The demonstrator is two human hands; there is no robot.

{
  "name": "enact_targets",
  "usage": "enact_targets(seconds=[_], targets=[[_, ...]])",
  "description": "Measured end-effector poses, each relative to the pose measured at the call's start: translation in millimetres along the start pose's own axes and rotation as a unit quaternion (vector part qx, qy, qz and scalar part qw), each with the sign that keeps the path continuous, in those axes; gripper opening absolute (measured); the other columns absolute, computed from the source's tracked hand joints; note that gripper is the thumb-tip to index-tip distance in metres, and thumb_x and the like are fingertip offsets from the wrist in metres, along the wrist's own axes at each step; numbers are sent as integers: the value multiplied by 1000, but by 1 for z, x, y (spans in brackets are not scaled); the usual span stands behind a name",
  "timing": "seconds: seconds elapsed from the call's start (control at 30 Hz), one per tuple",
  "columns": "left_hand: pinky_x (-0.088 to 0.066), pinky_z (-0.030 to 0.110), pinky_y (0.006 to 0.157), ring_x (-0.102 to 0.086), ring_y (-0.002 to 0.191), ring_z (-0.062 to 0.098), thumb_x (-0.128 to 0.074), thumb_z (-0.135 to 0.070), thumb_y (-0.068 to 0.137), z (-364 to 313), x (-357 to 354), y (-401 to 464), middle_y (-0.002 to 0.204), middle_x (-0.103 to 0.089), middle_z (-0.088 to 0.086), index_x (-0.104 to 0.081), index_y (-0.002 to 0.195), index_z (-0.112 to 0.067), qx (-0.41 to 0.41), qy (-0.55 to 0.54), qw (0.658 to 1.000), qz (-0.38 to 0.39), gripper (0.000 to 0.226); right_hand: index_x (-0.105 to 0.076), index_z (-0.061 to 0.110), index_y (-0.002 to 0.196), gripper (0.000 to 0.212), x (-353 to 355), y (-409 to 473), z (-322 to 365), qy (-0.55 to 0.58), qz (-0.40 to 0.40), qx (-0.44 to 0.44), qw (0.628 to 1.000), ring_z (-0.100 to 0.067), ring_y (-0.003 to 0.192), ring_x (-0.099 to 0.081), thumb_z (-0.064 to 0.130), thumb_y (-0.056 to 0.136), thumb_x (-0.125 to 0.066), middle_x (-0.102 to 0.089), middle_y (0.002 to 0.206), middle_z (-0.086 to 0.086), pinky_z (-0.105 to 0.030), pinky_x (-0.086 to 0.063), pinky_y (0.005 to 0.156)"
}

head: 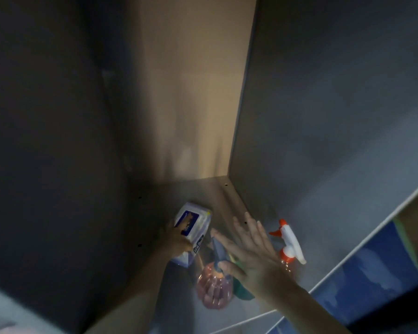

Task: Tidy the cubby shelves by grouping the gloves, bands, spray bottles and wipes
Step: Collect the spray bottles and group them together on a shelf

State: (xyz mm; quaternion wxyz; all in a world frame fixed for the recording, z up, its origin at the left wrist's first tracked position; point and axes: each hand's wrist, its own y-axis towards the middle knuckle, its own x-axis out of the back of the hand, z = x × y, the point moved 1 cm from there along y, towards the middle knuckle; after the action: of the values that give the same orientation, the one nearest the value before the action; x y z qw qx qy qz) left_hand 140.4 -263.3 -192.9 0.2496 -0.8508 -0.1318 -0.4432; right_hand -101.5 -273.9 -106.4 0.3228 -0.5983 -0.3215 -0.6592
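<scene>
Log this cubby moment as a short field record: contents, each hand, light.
place: inside of a grey cubby shelf with a tan back panel
wipes: white and blue soft pack of wipes, on the cubby floor at left
bottles: pink clear plastic spray bottle with a blue-grey trigger; clear spray bottle with a white and orange trigger head at right
left hand: resting on the wipes pack
right hand: open, fingers spread, above the pink bottle
light: dim, blurred

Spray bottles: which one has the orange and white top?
The spray bottle farthest right, beside the right hand. The pink bottle nearer the middle has a blue top instead.
</scene>
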Motion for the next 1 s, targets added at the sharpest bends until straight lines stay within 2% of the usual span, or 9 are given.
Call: enact_targets(seconds=[0.23,0.5,0.57,0.63,0.7,0.77,0.83,0.93,1.0], targets=[[-43,35,102,-42,127,31,-78,-19,68,31,-13,-85,144,-23,11,-3,153,-35,88,-145,986,-1,115,17,61,139,61,10,2,5,-1,34,-7,999,-18,137,42,73,83,-4,16,161,2,-39,27,113],[-41,43,98,-34,125,35,-57,-69,71,26,-55,-157,139,-22,13,11,147,-46,122,62,991,13,105,7,48,147,64,24,0,18,1,3,-5,1000,-23,141,35,57,96,-30,14,161,0,-45,21,115],[-45,39,94,-35,123,33,-57,-68,71,24,-58,-164,137,-24,12,5,148,-44,123,60,990,-30,102,-25,37,150,57,25,-11,32,43,-129,32,990,-25,150,-3,45,97,-44,-20,160,-1,-50,-2,121],[-48,35,88,-40,117,30,-57,-62,75,23,-57,-167,130,-29,10,2,149,-45,106,54,990,-74,97,-60,30,124,30,11,-31,48,141,-248,41,957,-16,120,-54,34,95,-50,-62,124,6,-42,-37,109],[-50,35,87,-44,113,29,-58,-57,78,23,-51,-167,129,-32,10,4,149,-45,97,33,991,-87,94,-63,37,99,13,-13,-51,68,265,-195,-26,944,-1,89,-61,33,95,-52,-64,97,17,-20,-50,81],[-49,33,88,-46,114,29,-58,-55,81,23,-42,-170,133,-33,11,2,150,-45,108,-4,990,-85,92,-63,37,95,6,-34,-62,86,441,-31,-151,884,-6,91,-63,33,93,-59,-65,93,17,-14,-48,74],[-46,32,90,-49,117,28,-59,-55,81,20,-34,-180,135,-36,10,-3,149,-47,117,-64,988,-77,88,-59,34,108,15,-46,-59,96,554,84,-254,788,-18,108,-59,36,93,-60,-62,106,13,-27,-49,84],[-46,34,95,-52,118,28,-63,-53,77,16,-26,-214,128,-43,7,-14,147,-50,102,-137,981,-88,86,-52,29,121,37,-45,-49,113,653,146,-302,679,-26,113,-59,36,88,-67,-61,123,-3,-37,-50,84],[-45,33,96,-51,118,26,-65,-49,75,12,-19,-240,120,-43,4,-11,146,-54,77,-177,977,-93,89,-48,14,134,45,-43,-45,123,695,148,-288,642,-31,125,-53,18,91,-64,-54,137,-14,-37,-45,102]])
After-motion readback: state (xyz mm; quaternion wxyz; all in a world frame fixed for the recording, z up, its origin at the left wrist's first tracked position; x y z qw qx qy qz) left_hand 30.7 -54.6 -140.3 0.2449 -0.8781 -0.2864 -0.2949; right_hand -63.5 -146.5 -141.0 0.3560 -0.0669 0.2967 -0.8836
